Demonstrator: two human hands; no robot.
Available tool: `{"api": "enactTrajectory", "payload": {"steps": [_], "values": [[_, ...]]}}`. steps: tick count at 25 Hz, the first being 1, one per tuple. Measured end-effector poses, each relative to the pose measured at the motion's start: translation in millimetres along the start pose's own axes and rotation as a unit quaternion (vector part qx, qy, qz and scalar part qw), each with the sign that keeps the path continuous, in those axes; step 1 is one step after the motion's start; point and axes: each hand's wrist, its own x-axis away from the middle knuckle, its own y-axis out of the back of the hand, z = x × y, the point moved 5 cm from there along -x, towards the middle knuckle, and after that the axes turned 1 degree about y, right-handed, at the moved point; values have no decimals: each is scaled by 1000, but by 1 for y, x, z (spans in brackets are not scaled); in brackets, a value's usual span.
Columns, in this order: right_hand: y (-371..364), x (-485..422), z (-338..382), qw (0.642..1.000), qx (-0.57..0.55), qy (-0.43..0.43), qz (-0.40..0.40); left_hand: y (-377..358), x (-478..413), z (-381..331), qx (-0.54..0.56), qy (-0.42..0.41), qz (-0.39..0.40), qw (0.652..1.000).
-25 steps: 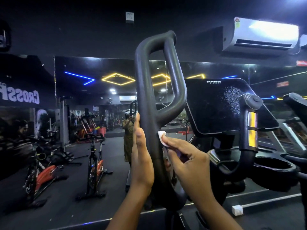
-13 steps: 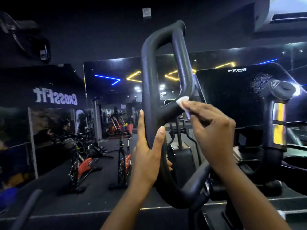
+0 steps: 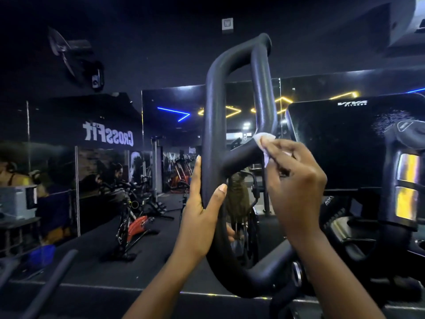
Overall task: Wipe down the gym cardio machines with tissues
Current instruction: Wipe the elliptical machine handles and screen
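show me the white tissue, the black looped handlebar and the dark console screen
white tissue [image 3: 264,137], head view, its crumpled top edge
black looped handlebar [image 3: 212,116], head view, its left upright tube
dark console screen [image 3: 333,146], head view, the middle of the glass

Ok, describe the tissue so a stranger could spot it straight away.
Start at the tall black looped handlebar in the middle of the view, left of the dark console screen. Follow its right-hand bar down to the bend, where the right hand presses a small crumpled tissue against it. It is the one pale wad against the all-black bars.
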Motion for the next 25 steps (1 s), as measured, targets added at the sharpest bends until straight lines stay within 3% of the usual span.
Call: {"api": "enactTrajectory", "payload": {"steps": [4,7,9,12,15,21,25], "values": [[-16,2,15,998,41,39,19,-3,3,-9,-6,-32,-1,999],[-27,35,34,996,-11,62,61,-4,1,-7,-24,-48,-7,999],[-25,54,32,994,-87,21,60,-4,1,-8,-12,-40,-14,999],[-14,48,4,981,-157,-103,-48,-4,4,-8,22,-3,-10,1000],[-20,27,-27,957,-159,-206,-125,-5,4,-5,34,12,-18,999],[-33,51,-8,955,-184,-183,-145,-4,2,-1,34,9,-27,999],[-37,66,11,975,-166,-131,-73,-1,-2,3,17,-34,-47,998]]}}
